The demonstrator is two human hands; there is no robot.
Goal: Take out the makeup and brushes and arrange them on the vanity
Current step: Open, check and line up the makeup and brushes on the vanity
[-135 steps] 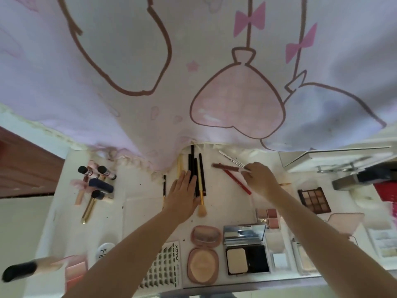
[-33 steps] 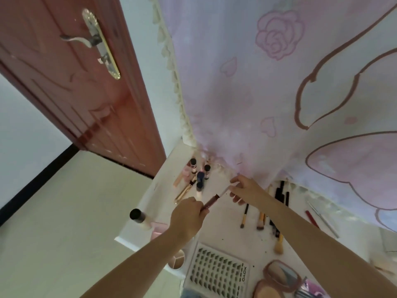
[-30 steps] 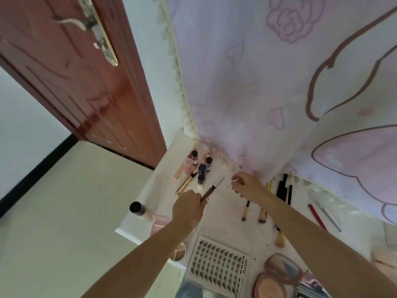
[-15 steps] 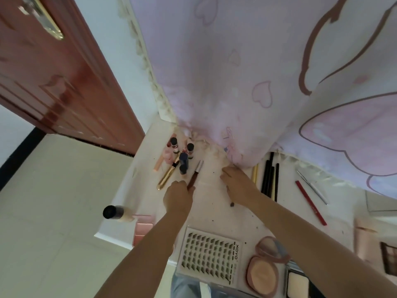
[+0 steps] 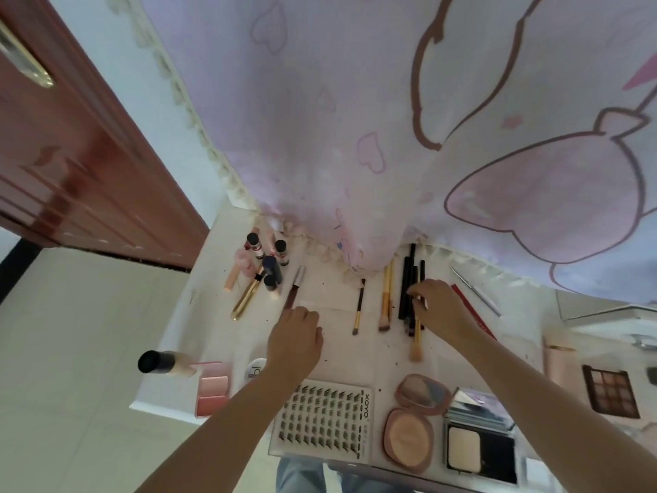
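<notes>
A white vanity top (image 5: pixel 213 314) holds laid-out makeup. A brown lip gloss tube with a silver cap (image 5: pixel 295 288) lies beside a cluster of small bottles and a gold tube (image 5: pixel 265 268). My left hand (image 5: pixel 297 338) sits with curled fingers at the tube's near end; its fingertips are hidden. My right hand (image 5: pixel 439 311) reaches over the row of black pencils (image 5: pixel 409 279) and pinches one with thumb and forefinger. Gold-handled brushes (image 5: pixel 385 300) and a thin brush (image 5: pixel 359 307) lie between the two hands.
A lash tray (image 5: pixel 321 418), round pink compacts (image 5: pixel 409 439), a powder compact (image 5: pixel 480 446) and an eyeshadow palette (image 5: pixel 609 396) line the near edge. A foundation bottle (image 5: pixel 163 362) and blush palette (image 5: pixel 212 389) sit at the left corner. A pink curtain (image 5: pixel 355 154) hangs over the back.
My left hand brought the lip gloss tube to the bottle cluster and it now lies flat there. My right hand moved right, from the table middle to the black pencils.
</notes>
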